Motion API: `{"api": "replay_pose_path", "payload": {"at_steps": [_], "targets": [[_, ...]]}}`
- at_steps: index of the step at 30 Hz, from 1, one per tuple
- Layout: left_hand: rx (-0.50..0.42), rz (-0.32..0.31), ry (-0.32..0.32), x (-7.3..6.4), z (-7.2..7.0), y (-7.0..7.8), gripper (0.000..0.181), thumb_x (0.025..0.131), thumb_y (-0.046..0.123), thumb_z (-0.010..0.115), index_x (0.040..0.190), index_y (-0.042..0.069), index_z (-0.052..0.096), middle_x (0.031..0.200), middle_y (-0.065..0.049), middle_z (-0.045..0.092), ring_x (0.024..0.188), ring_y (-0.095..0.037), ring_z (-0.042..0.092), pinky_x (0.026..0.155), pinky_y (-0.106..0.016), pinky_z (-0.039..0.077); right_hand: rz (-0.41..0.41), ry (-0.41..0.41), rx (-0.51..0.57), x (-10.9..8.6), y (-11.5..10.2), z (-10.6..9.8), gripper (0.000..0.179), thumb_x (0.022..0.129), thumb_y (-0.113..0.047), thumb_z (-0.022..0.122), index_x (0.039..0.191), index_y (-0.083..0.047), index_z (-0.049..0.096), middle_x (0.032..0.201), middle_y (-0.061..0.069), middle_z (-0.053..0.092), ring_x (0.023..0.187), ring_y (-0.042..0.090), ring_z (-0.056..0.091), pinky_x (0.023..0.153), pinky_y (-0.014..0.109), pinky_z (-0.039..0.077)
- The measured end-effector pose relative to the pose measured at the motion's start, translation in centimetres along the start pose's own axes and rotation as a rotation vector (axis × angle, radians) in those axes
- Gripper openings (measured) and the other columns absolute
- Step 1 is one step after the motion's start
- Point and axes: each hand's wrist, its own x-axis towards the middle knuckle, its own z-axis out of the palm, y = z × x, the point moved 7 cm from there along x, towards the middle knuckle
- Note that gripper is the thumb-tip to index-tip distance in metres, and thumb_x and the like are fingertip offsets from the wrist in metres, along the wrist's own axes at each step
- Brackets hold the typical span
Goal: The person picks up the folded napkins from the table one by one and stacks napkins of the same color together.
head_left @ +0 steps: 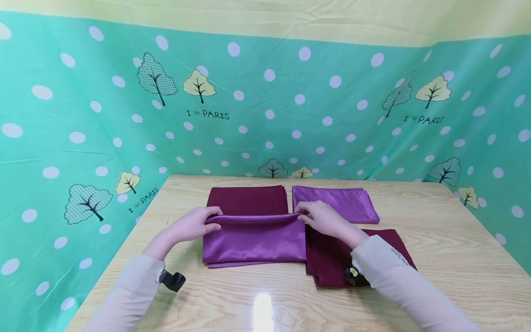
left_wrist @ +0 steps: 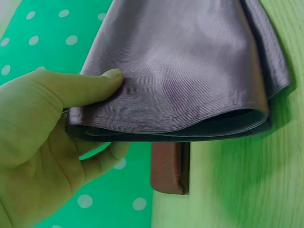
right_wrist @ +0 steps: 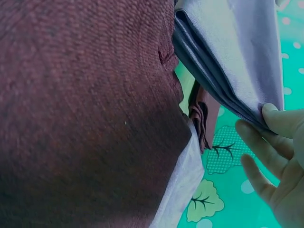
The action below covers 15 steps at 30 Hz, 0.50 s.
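Note:
Both hands hold a folded purple satin cloth point(head_left: 255, 240) by the two ends of its far edge, which is raised off the table and sags slightly between them. My left hand point(head_left: 198, 224) pinches the left corner, thumb on the near face and fingers behind, as the left wrist view shows on the layered cloth point(left_wrist: 175, 71). At the right corner my right hand point(head_left: 321, 219) pinches the edge between thumb and fingers; the stacked layers of the cloth point(right_wrist: 237, 61) show in the right wrist view. The near edge hangs low, close over the table.
A folded maroon cloth point(head_left: 249, 200) lies just behind the held one. Back right lies another folded purple cloth point(head_left: 340, 203). A second maroon cloth point(head_left: 332, 258) sits under the right forearm. The wooden table point(head_left: 232, 299) meets a green dotted curtain point(head_left: 290, 115) behind.

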Motion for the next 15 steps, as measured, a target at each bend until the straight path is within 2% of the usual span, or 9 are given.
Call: {"api": "replay_pose_path", "payload": {"at_steps": [3, 7, 15], "targets": [[0.0, -0.004, 0.04, 0.1, -0.5, 0.1, 0.012, 0.084, 0.012, 0.064, 0.094, 0.013, 0.059, 0.08, 0.006, 0.059, 0.071, -0.009, 0.051, 0.069, -0.029, 0.044, 0.018, 0.014, 0.03, 0.1, 0.2, -0.4, 0.009, 0.088, -0.014, 0.059, 0.096, -0.012, 0.063, 0.082, -0.003, 0.064, 0.06, 0.002, 0.053, 0.063, 0.024, 0.045], [0.011, -0.013, 0.09, 0.2, -1.0, 0.0, 0.014, 0.084, 0.012, 0.063, 0.097, 0.013, 0.059, 0.078, 0.006, 0.058, 0.069, -0.009, 0.05, 0.066, -0.027, 0.043, 0.013, 0.049, 0.052, 0.4, 0.5, -0.8, 0.01, 0.088, -0.012, 0.058, 0.097, -0.01, 0.063, 0.082, -0.001, 0.065, 0.06, 0.003, 0.053, 0.062, 0.023, 0.045], [0.023, -0.013, 0.192, 0.6, -2.0, 0.6, 0.013, 0.084, 0.013, 0.064, 0.096, 0.014, 0.059, 0.08, 0.005, 0.06, 0.068, -0.01, 0.05, 0.064, -0.028, 0.042, 0.018, 0.132, 0.017, 0.3, 0.9, -2.3, 0.011, 0.088, -0.011, 0.059, 0.097, -0.01, 0.064, 0.087, 0.001, 0.067, 0.066, 0.004, 0.055, 0.062, 0.025, 0.045]]}}
